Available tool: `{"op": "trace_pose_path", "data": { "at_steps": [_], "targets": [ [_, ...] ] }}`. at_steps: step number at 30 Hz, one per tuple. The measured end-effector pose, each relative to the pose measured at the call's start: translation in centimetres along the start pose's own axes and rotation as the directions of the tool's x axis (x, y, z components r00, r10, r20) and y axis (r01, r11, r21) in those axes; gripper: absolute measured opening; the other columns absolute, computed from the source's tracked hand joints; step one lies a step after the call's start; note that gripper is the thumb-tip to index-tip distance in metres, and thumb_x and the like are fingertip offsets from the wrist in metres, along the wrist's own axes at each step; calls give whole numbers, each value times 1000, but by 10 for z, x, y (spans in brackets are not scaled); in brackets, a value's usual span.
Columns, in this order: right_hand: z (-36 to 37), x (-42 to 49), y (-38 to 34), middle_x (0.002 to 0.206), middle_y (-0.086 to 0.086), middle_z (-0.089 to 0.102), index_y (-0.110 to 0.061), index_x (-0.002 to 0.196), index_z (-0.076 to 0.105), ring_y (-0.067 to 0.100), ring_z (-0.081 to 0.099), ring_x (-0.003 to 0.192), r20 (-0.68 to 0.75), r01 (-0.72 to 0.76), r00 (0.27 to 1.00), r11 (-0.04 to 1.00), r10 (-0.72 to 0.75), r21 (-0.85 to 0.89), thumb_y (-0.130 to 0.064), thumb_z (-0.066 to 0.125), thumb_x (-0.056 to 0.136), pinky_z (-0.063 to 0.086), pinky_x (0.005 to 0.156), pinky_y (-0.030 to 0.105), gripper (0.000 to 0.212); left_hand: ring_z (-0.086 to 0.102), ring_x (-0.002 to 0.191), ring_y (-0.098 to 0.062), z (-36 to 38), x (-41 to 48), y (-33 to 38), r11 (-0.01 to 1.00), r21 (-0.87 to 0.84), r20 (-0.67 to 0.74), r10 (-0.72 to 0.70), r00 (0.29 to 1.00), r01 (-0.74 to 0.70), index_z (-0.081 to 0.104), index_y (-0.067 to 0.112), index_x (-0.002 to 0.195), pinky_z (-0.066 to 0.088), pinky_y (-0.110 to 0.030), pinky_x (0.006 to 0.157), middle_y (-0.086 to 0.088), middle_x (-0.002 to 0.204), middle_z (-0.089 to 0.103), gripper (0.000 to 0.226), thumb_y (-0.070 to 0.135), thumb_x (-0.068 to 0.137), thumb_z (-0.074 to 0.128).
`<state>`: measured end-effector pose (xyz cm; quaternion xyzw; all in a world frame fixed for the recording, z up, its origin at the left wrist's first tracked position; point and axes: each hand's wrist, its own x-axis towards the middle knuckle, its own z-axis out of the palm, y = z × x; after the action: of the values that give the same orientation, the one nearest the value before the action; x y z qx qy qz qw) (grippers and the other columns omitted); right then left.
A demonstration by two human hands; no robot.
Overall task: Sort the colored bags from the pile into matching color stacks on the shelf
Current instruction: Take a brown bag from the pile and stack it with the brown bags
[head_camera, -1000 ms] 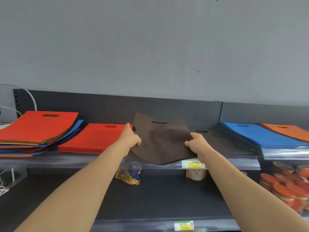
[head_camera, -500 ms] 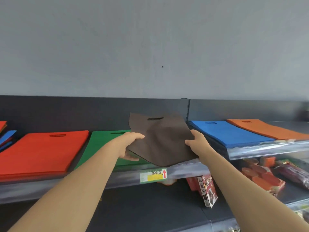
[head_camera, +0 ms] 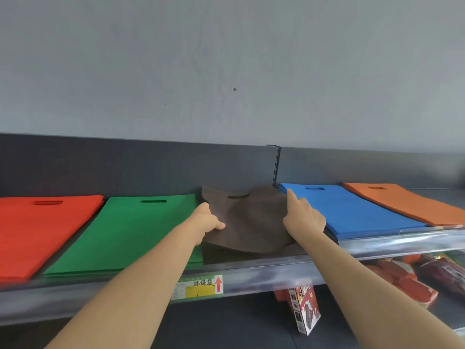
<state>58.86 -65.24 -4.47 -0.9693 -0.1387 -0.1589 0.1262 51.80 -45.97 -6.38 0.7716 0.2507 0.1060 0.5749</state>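
Holding a brown bag (head_camera: 247,222) over the upper shelf (head_camera: 276,273), the person is reaching forward with both arms outstretched. The left hand (head_camera: 207,220) is pinching the bag's left edge, with the thumb lying on top of the fabric and the other fingers hidden beneath it. The right hand (head_camera: 303,219) is lying at the bag's right edge, its index finger pointing straight toward the back panel alongside the blue stack (head_camera: 352,212); whether the remaining fingers are gripping the fabric cannot be told. The bag is sagging in the middle, with its handle slot toward the back and its front edge hanging just above a darker brown stack (head_camera: 251,256) that is lying flat on the shelf. This brown stack is sitting between the green stack (head_camera: 130,230) on the left and the blue stack on the right. A red stack (head_camera: 45,230) is lying left of the green one, and an orange stack (head_camera: 407,202) is lying just beside the blue one on its right. A price label (head_camera: 200,288) with a red arrow is hanging on the shelf's front rail. Below, a patterned carton (head_camera: 305,308) is standing tilted, and red packets (head_camera: 402,280) are lying to its right.
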Motion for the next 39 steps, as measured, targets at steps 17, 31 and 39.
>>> {"op": "trace_pose_path", "data": {
  "at_steps": [17,31,39],
  "targets": [
    [43,24,25,143,12,35,-15,136,45,35,40,126,333,275,901,960,-278,58,-35,40,99,41,98,45,41,41,89,-22,39,9,-3,953,301,-241,38,970,38,53,14,95,36,-26,70,-9,96,46,25,-9,88,44],
    [61,21,26,154,8,25,-29,145,30,34,18,143,420,224,881,974,-219,38,-59,24,96,10,113,58,58,43,127,-31,55,13,-17,798,597,-166,19,986,85,32,11,145,41,-31,97,-15,148,31,56,5,93,49],
    [60,27,25,151,11,28,-23,141,38,36,21,141,375,225,896,971,-238,78,-43,34,99,16,113,56,47,16,143,-31,60,-2,-14,698,715,-156,127,979,23,32,13,145,23,-38,113,-16,155,9,45,17,100,37]
  ]
}}
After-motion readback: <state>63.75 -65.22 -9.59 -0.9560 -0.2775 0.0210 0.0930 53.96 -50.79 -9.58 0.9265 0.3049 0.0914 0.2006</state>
